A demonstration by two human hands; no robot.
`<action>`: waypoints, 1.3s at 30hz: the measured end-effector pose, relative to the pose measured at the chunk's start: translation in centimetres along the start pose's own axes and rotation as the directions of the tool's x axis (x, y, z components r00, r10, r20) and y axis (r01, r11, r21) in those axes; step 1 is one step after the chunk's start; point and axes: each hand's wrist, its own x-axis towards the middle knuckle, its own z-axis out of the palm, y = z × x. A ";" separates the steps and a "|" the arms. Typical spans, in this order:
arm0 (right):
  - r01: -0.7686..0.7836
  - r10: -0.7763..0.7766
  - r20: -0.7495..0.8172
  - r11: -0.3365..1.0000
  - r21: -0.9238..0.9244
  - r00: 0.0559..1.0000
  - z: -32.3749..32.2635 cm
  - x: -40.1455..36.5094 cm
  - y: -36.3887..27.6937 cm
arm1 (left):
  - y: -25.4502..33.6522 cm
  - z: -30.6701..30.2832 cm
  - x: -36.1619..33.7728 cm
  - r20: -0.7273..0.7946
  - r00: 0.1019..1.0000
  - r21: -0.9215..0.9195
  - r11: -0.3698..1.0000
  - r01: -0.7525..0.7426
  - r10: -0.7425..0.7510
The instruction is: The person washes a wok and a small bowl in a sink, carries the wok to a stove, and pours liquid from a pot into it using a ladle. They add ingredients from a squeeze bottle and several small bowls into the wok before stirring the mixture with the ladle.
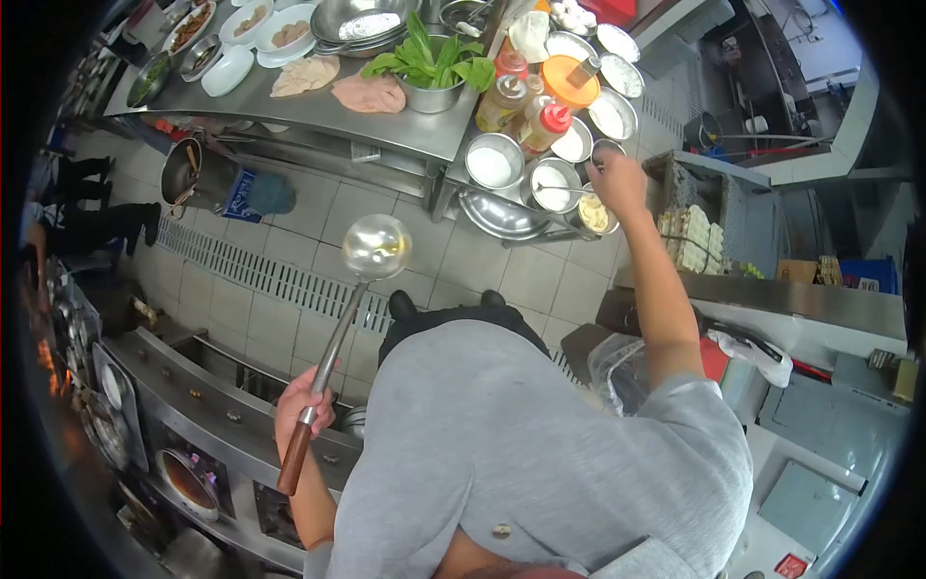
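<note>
My left hand (305, 403) is closed around the handle of a long metal ladle (376, 247) with a wooden grip end. Its round bowl points away from me over the floor, with a little yellowish liquid or shine in it. On the other side, my right hand (619, 183) is stretched over the seasoning containers, fingers curled together; whatever they hold is hidden. Right by it are a tub of yellowish paste (594, 213), a pot of white powder with a spoon (553, 185) and a dark-rimmed container (606, 151).
Beyond stands a steel counter (318, 125) with leafy greens (434, 60), pale meat pieces (369, 94) and plates. Sauce bottles (552, 121) crowd the seasoning corner. Stove burners (188, 478) line my left. Egg trays (691, 239) sit at right. Another person's legs (106, 207) show at far left.
</note>
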 end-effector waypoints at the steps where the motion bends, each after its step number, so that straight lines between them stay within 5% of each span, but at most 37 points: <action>1: 0.058 -0.057 0.021 0.997 -0.053 0.998 1.4 -0.7 2.2 | -0.9 1.1 0.2 0.037 0.999 -0.062 0.998 -0.009 0.011; 7: 0.235 -0.211 0.200 0.967 -0.103 0.957 7.5 -2.2 8.2 | -6.2 8.2 3.0 0.070 0.997 0.001 1.000 -0.013 0.013; 11: 0.181 -0.257 0.344 0.954 0.238 0.903 9.5 -2.0 9.2 | -9.4 12.1 5.1 0.087 0.996 0.048 0.998 -0.029 0.024; 14: 0.138 -0.208 0.393 0.970 0.199 0.896 6.7 -3.6 7.6 | -11.3 14.8 6.1 0.059 0.998 0.074 0.997 -0.038 0.033; 21: 0.172 -0.205 0.113 0.953 0.251 0.972 8.2 -3.9 9.4 | -13.7 18.7 7.6 -0.003 0.998 0.315 0.947 -0.061 0.065; 27: 0.261 -0.267 0.056 0.960 0.099 0.962 6.5 -2.9 9.7 | -14.3 19.7 8.0 -0.022 0.997 0.392 0.918 -0.064 0.080; 33: 0.144 -0.187 0.216 0.969 0.202 0.958 7.5 -2.7 8.4 | -14.5 20.1 8.2 -0.022 0.998 0.395 0.918 -0.042 0.055; 39: -0.082 -0.102 0.337 0.868 0.490 0.936 9.3 -1.9 11.3 | -14.5 19.9 8.2 -0.005 0.999 0.369 0.928 -0.040 0.045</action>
